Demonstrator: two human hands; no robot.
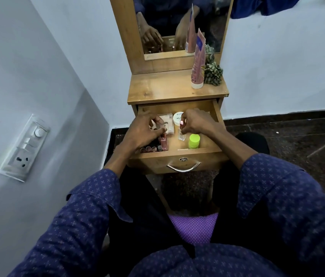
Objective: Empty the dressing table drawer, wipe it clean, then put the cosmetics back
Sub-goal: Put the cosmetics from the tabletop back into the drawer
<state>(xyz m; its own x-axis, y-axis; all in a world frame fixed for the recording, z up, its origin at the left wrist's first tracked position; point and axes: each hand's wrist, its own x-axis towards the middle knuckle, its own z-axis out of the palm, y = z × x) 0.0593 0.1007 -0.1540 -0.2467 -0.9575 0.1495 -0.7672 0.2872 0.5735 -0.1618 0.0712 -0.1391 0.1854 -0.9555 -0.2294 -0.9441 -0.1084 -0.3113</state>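
The wooden drawer (179,155) of the dressing table is pulled out. Both hands are inside it. My right hand (196,121) pinches the pink cap of a small clear bottle (182,134) standing upright. My left hand (143,130) has its fingertips curled on a pink nail polish bottle (163,141) at the drawer's left. A row of small dark bottles (150,149) lies along the front left. A pale flat box (167,121), a white round jar (178,118) and a lime green capped container (194,141) also sit inside.
On the table top (157,86) stand a tall pink tube (198,62) and a crumpled checked cloth (213,73). A mirror (177,23) rises behind. A wall with a switch panel (24,147) is close on the left. Dark floor lies to the right.
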